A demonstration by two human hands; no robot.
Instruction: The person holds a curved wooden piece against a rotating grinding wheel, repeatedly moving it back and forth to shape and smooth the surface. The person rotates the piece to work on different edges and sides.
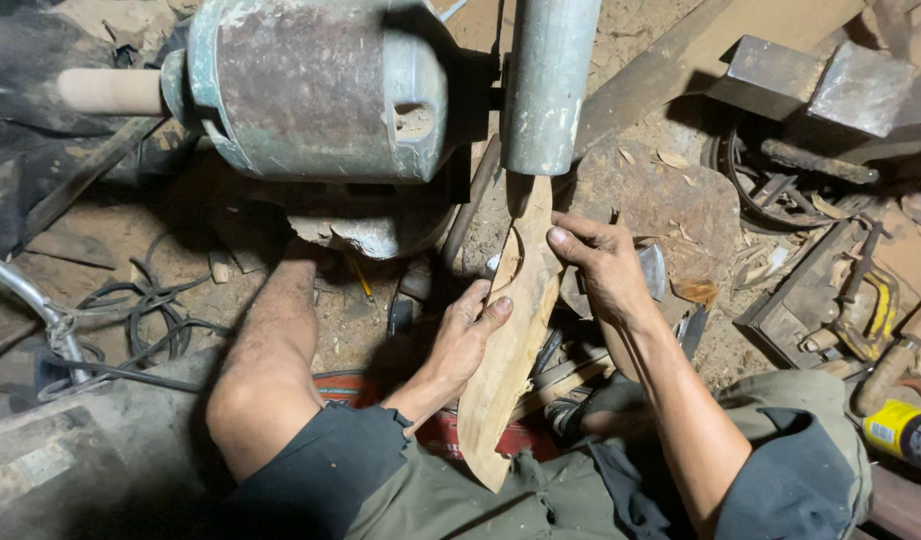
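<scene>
A person is sitting low among wood shavings, looking down at both bare hands, which are holding a long pale wooden blank (510, 340) that is shaped roughly like a blade or paddle. The blank is running from the person's lap upward, and its narrow top end is meeting the lower edge of a grey cylindrical sanding drum (546, 85) mounted beside a worn, greenish motor housing (320, 90). The left hand (465, 335) is cupping the blank's left edge about midway along, fingers wrapped behind and thumb lying on the face, so its grip is clenched on the wood. The right hand (605, 270) is pressing the blank's right edge higher up, thumb on the face and fingers curled around the side, also grasping the wood. A bare knee (265, 380) is resting to the left, below the motor. Black cables (145, 315) are lying looped on the dirt floor at left, and a yellow-handled tool (875, 315) and metal scraps are lying at right. As a judgement, the right thumb is sitting fairly near the drum, so a slip or a sudden catch of the wood could carry it into the abrasive. The blank could also be snatched or kicked back if it is pressed unevenly, and the loose cables near the leg could snag.
</scene>
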